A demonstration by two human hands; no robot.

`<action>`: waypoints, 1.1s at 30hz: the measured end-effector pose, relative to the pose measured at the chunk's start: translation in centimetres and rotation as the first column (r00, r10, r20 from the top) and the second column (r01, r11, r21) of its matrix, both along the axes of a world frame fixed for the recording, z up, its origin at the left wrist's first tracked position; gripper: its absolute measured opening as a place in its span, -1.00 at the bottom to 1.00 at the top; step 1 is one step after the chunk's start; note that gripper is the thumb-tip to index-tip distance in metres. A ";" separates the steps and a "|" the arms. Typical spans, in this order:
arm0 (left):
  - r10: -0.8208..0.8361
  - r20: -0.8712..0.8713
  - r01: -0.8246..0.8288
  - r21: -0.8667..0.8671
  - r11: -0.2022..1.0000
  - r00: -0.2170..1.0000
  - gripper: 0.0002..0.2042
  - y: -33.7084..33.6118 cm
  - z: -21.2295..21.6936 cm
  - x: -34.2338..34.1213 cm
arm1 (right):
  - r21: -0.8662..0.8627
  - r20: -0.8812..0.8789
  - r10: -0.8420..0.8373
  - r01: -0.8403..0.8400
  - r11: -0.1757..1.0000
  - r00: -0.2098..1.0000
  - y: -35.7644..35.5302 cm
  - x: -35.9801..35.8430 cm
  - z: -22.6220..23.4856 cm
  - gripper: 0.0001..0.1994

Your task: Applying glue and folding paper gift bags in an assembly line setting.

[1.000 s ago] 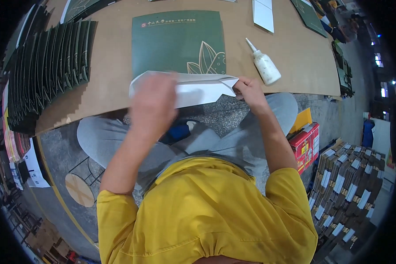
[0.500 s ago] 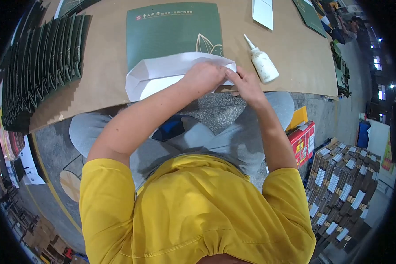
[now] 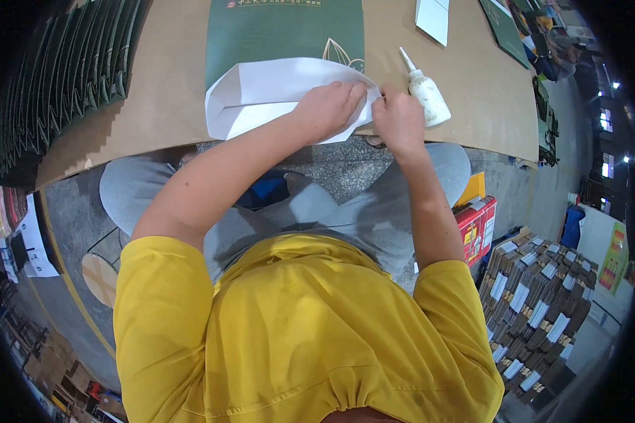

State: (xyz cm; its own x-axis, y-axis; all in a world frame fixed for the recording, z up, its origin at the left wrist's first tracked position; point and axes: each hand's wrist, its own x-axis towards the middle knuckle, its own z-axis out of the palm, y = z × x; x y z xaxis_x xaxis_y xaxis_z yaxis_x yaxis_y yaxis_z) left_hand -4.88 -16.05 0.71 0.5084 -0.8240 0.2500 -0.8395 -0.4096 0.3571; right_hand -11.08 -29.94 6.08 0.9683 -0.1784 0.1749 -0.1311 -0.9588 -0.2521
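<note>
A green paper bag (image 3: 286, 42) lies flat on the table in front of me, its near end spread into a wide white fold (image 3: 264, 84). Inside the right end of that fold, my left hand (image 3: 330, 109) presses its bent, closed fingers against the white paper. At the fold's outer right corner, my right hand (image 3: 400, 121) is curled closed on the edge, fingertips partly hidden. Just right of my right hand lies a white glue bottle (image 3: 430, 102) with a long narrow nozzle, pointing away from me.
Many dark green folded bags (image 3: 67, 77) stand in a row at the left of the brown tabletop (image 3: 166, 77). A white folded card (image 3: 432, 20) lies at the far right. Below the table's right side are a red box (image 3: 477, 229) and stacked cardboard bundles (image 3: 536, 303).
My left hand has shifted from the right edge into the fold. My right hand has gone from a pinch with raised thumb to a tighter curl at the corner. The whole view has shifted slightly.
</note>
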 end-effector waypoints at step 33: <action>0.199 -0.907 -0.847 -0.242 0.474 0.370 -0.74 5.6 -0.7 5.2 | 0.113 -0.032 0.045 -0.042 0.993 0.998 8.3 2.6 -6.4 -0.27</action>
